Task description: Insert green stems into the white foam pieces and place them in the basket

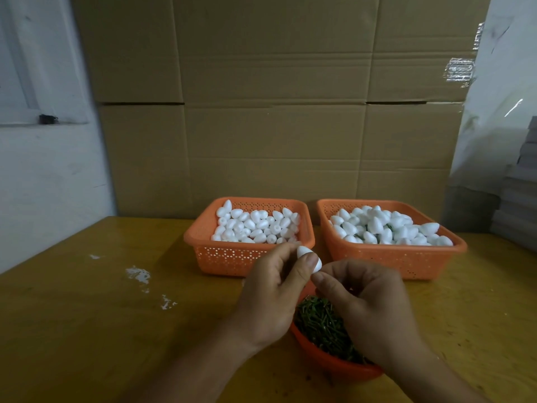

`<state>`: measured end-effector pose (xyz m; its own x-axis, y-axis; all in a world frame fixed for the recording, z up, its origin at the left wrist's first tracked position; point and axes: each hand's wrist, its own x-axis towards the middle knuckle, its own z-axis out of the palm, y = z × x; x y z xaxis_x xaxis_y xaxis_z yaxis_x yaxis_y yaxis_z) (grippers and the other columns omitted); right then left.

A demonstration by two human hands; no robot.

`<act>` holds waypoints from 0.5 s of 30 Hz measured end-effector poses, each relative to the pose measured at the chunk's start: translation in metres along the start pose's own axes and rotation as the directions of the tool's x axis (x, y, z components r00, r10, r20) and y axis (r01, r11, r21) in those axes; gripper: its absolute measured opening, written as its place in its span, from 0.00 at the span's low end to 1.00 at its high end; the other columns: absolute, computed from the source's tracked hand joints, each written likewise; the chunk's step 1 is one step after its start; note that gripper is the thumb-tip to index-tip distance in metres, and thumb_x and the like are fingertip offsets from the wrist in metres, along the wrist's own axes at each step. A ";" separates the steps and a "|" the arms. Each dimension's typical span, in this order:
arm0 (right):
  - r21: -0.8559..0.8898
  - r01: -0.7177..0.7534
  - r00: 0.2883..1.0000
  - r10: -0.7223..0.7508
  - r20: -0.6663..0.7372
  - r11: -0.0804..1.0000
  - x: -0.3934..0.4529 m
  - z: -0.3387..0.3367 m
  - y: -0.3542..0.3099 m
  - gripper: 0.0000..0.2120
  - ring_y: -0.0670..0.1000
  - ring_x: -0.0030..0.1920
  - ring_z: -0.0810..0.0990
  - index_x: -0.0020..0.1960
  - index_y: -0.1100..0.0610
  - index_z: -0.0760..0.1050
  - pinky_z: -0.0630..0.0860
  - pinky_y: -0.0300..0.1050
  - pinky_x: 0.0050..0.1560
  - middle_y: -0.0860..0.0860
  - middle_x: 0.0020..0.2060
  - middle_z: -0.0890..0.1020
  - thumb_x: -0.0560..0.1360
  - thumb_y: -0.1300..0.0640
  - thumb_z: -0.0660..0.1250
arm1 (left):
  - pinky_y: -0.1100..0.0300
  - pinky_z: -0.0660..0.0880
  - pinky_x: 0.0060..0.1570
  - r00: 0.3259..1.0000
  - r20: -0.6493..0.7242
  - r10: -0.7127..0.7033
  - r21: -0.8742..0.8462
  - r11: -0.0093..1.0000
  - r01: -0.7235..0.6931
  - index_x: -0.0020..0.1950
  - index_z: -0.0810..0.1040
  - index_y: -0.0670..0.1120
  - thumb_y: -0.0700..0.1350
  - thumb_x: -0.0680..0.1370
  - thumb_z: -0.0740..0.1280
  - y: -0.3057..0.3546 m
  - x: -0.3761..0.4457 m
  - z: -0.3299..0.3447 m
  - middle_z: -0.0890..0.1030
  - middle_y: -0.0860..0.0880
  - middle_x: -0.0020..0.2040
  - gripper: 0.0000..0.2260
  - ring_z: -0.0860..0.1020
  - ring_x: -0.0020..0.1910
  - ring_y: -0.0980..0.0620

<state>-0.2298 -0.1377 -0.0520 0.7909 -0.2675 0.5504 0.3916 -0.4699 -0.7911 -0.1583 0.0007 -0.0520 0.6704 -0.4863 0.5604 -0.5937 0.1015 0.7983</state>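
My left hand (271,289) pinches a white egg-shaped foam piece (308,256) between thumb and fingers, above the table. My right hand (369,306) has its fingertips pinched together right at the wide end of that piece; whatever they hold is too small to make out. Under both hands stands an orange bowl (334,363) filled with short green stems (322,324). Behind, the left orange basket (220,254) holds plain foam pieces. The right orange basket (389,257) holds foam pieces with green showing among them.
The yellow-brown table (87,330) carries white crumbs (138,273) at the left. Large cardboard boxes (276,112) form a wall behind the baskets. Grey stacked sheets (520,199) stand at the right edge, and a white wall (43,170) closes the left.
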 end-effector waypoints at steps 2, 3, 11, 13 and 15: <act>0.017 0.001 1.000 -0.001 -0.002 1.000 -0.001 0.001 0.000 0.07 0.42 0.29 0.79 0.40 0.45 0.83 0.74 0.33 0.30 0.47 0.31 0.84 0.68 0.44 0.70 | 0.70 0.68 0.36 1.000 -0.010 0.012 0.017 1.000 -0.011 0.44 0.77 0.50 0.51 0.80 0.62 0.000 0.000 0.000 0.76 0.62 0.32 0.09 0.74 0.33 0.64; 0.024 0.005 1.000 -0.005 0.001 1.000 -0.001 0.001 0.000 0.06 0.42 0.30 0.80 0.41 0.45 0.83 0.74 0.32 0.31 0.46 0.31 0.84 0.69 0.45 0.70 | 0.69 0.68 0.36 1.000 -0.018 0.010 0.013 1.000 -0.009 0.44 0.77 0.50 0.52 0.80 0.62 -0.001 -0.001 0.001 0.76 0.61 0.32 0.09 0.73 0.33 0.63; 0.108 -0.040 0.997 0.033 0.064 0.993 0.001 0.002 -0.004 0.05 0.40 0.29 0.80 0.40 0.48 0.85 0.72 0.29 0.31 0.46 0.32 0.86 0.71 0.50 0.71 | 0.68 0.72 0.37 0.998 0.002 -0.068 -0.159 0.985 0.068 0.43 0.80 0.51 0.51 0.80 0.62 -0.002 -0.001 0.006 0.78 0.58 0.33 0.10 0.75 0.36 0.63; 0.138 -0.071 0.996 0.063 0.067 0.988 0.004 -0.001 -0.005 0.08 0.43 0.31 0.81 0.40 0.52 0.85 0.75 0.33 0.32 0.50 0.34 0.86 0.70 0.49 0.71 | 0.69 0.73 0.37 0.996 0.029 -0.084 -0.220 0.971 0.088 0.46 0.81 0.50 0.51 0.81 0.62 -0.001 -0.001 0.005 0.79 0.58 0.35 0.10 0.77 0.37 0.63; 0.140 -0.106 0.994 0.103 0.025 0.985 0.008 -0.006 -0.005 0.10 0.47 0.30 0.81 0.40 0.55 0.85 0.77 0.37 0.32 0.53 0.34 0.86 0.69 0.49 0.71 | 0.64 0.72 0.38 0.994 0.038 -0.103 -0.219 0.970 0.108 0.51 0.82 0.51 0.55 0.80 0.62 -0.002 -0.001 0.004 0.77 0.55 0.36 0.11 0.76 0.37 0.58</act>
<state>-0.2282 -0.1419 -0.0419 0.8387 -0.2932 0.4590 0.3678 -0.3166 -0.8743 -0.1590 -0.0026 -0.0552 0.7103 -0.5269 0.4668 -0.4056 0.2356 0.8832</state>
